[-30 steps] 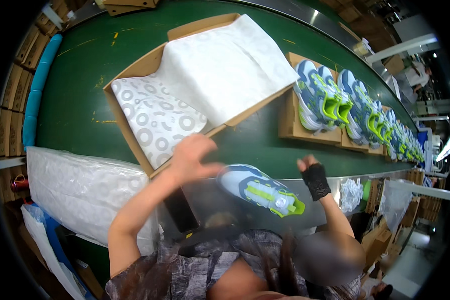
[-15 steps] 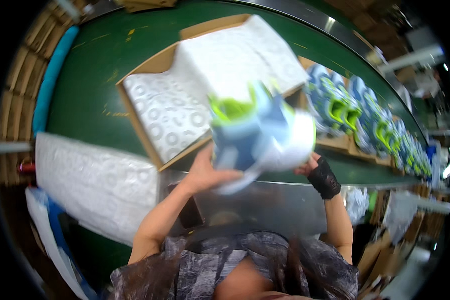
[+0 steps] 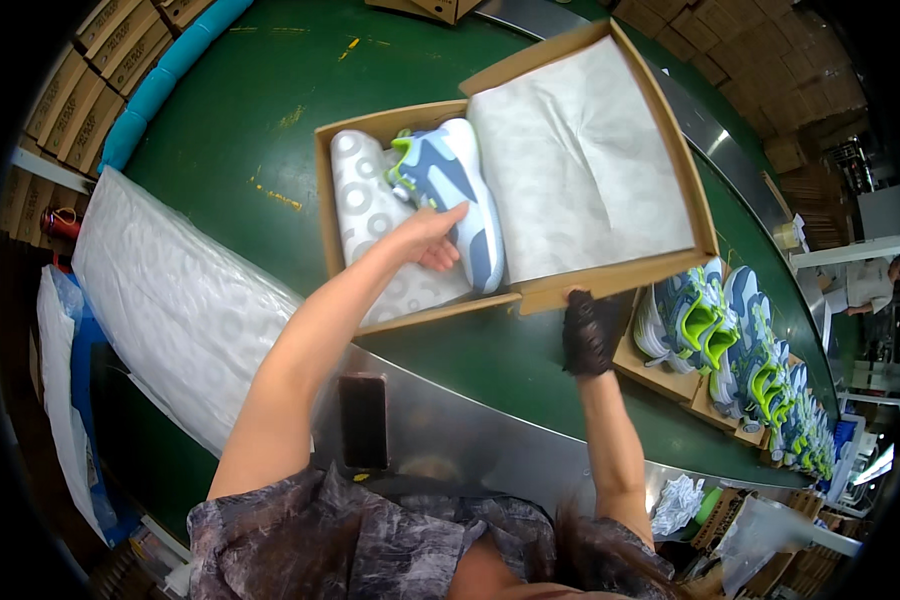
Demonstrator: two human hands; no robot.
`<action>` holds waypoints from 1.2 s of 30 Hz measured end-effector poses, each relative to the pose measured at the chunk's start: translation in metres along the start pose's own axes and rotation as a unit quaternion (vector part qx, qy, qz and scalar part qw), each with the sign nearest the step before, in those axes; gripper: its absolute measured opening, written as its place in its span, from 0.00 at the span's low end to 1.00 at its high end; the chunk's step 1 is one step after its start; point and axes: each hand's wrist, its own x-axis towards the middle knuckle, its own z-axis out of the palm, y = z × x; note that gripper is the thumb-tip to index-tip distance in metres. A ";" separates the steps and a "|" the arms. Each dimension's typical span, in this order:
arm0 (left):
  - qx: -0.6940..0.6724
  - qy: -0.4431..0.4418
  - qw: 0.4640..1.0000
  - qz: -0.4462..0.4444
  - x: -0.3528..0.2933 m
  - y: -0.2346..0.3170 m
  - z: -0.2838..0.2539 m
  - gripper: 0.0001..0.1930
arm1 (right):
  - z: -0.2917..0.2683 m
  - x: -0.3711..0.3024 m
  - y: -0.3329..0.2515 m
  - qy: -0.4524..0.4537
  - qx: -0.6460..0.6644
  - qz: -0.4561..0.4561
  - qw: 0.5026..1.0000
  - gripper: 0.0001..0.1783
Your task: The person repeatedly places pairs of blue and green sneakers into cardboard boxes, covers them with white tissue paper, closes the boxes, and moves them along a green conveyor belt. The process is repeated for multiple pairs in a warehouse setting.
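A cardboard shoe box (image 3: 325, 215) lies opened out on the green surface, its lid half to the right. In its left half a blue and white sneaker (image 3: 470, 180) with lime-green lining rests on its side against patterned wrapping paper (image 3: 365, 190). My left hand (image 3: 432, 238) is on this sneaker, thumb across its side and fingers curled by it. With its black lace glove, my right hand (image 3: 586, 335) grips the near edge of the lid (image 3: 705, 225), its fingers partly hidden. White paper (image 3: 580, 160) covers the lid's inside.
At the right, several matching sneakers (image 3: 695, 325) stand in a row of boxes. A stack of wrapping sheets (image 3: 180, 300) lies at the left. A dark phone (image 3: 363, 420) rests on the metal edge (image 3: 450, 420) before me. A teal roll (image 3: 160, 95) borders the far left.
The sneaker has gone from between my two hands into the box. My right hand has moved to the lid's edge. The box appears turned and farther right in view.
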 end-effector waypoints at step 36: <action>-0.058 0.212 0.925 0.312 -0.077 -0.108 0.075 0.21 | -0.031 -0.110 0.019 -0.087 -0.431 -0.274 0.855 0.32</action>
